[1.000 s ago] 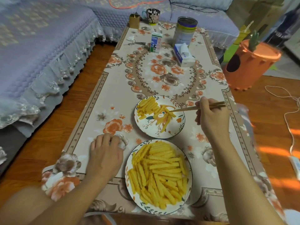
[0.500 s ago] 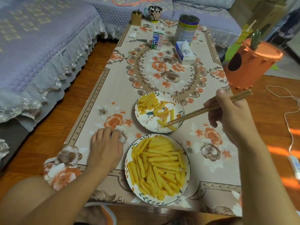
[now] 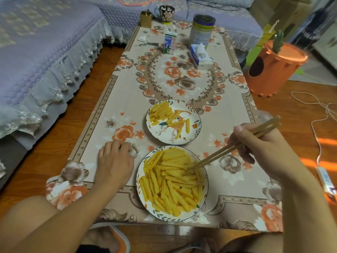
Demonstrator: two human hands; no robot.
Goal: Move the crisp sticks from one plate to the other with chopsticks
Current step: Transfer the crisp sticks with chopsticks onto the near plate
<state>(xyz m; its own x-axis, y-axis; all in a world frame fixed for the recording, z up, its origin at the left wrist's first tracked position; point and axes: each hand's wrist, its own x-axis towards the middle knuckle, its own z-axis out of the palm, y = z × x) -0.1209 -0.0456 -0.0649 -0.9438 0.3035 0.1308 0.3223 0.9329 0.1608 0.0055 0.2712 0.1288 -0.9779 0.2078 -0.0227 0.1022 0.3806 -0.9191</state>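
I see the long table [image 3: 116,114] under its floral cloth, running away from me. On its near end sits the near plate [image 3: 140,185], heaped with crisp sticks [image 3: 169,187]; just beyond it the far plate [image 3: 196,128] carries a smaller cluster of sticks [image 3: 161,112] at its far left and a few loose ones. My left hand [image 3: 114,165] rests on the cloth left of the near plate, fingers curled under, grasping nothing. My right hand [image 3: 262,145] grips the chopsticks [image 3: 229,147], whose tips dip into the right side of the near pile.
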